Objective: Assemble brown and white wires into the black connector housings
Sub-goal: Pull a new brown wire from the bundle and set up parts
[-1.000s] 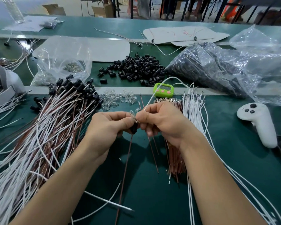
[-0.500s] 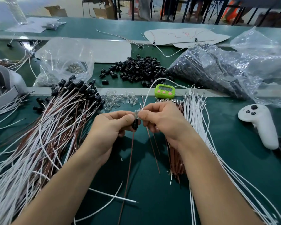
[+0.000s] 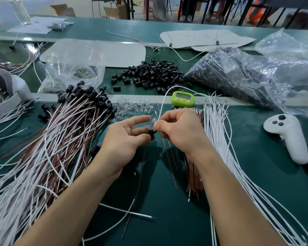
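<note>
My left hand (image 3: 124, 139) holds a small black connector housing (image 3: 151, 134) between thumb and lower fingers, its index finger stretched out above. A brown wire (image 3: 140, 176) hangs down from the housing. My right hand (image 3: 178, 128) pinches a white wire (image 3: 163, 103) at its tip, right at the housing's top, where a small clear part sits. The white wire arcs up and away to the right. A loose pile of black housings (image 3: 155, 73) lies behind on the green table.
Finished brown-and-white wires with housings (image 3: 48, 148) fan out on the left. A brown wire bundle (image 3: 194, 174) and white wires (image 3: 219, 139) lie on the right. Also here: clear small parts (image 3: 132, 108), a green timer (image 3: 183, 100), a white controller (image 3: 288, 137), plastic bags (image 3: 247, 77).
My left index finger has lifted off and straightened. The hands have turned the housing slightly, and the white wire's tip now sits at its top.
</note>
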Tool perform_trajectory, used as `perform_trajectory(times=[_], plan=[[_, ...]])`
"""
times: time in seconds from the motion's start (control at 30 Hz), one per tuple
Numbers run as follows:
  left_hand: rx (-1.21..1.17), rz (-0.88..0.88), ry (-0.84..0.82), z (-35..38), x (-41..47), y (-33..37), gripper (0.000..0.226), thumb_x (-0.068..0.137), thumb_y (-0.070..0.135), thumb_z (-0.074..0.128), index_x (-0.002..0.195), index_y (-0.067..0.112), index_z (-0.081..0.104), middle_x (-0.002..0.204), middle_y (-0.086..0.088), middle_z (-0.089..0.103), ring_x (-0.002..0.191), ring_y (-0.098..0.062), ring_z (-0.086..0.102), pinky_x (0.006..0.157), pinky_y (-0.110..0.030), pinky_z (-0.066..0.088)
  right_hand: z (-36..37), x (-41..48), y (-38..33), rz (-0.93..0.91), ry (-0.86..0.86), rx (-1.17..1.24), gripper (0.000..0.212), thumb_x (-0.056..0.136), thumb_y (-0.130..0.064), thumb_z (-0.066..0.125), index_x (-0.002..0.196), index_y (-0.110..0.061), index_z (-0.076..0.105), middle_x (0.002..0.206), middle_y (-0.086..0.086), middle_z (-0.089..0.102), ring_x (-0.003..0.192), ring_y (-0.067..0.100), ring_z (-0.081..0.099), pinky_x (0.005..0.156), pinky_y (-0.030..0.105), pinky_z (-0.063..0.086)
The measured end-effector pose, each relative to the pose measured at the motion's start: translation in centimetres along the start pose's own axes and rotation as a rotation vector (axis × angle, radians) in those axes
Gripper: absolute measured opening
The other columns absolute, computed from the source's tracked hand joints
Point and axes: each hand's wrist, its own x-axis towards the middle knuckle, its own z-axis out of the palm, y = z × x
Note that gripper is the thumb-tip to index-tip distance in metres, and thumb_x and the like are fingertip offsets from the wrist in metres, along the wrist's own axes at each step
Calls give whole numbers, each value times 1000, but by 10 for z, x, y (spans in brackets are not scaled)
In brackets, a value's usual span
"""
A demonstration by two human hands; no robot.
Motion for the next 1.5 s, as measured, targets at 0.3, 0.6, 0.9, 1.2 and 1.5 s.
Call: perform_trajectory(times=[0.3,0.6,0.9,1.2,1.5], plan=[[-244,-65,37,3,4,0,53,73,7,74,123,17,60,95,-2,80,76,-10,75,58,-14,51,-4,2,-5,152,-45,310,33,90,0,69,59,-12,66,48,3,55,34,10,34,37,17,27],[-305,-75,77,1,5,-2,41,85,1,71,123,12,58,95,-10,80,81,-16,77,68,-23,60,-9,1,-4,132,-71,347,26,90,2,68,66,-8,66,50,4,54,39,12,34,38,18,28],[-284,-114,81,0,6,-2,38,88,2,71,124,10,61,94,-10,80,80,-17,77,65,-22,59,-5,0,-2,94,-80,304,32,90,-3,72,60,-13,67,51,7,58,35,13,38,38,17,30],[-329,-114,98,0,8,-2,40,85,-8,69,121,7,61,92,-10,79,79,-17,77,63,-22,59,-10,1,-4,110,-13,394,12,87,-7,77,76,-8,74,60,5,63,42,13,47,43,18,39],[-297,-108,103,0,6,-3,45,82,-13,70,121,9,63,92,-11,79,79,-18,75,66,-22,59,-5,1,-3,134,21,305,25,92,-12,74,68,-12,69,59,5,64,41,14,50,43,19,36]])
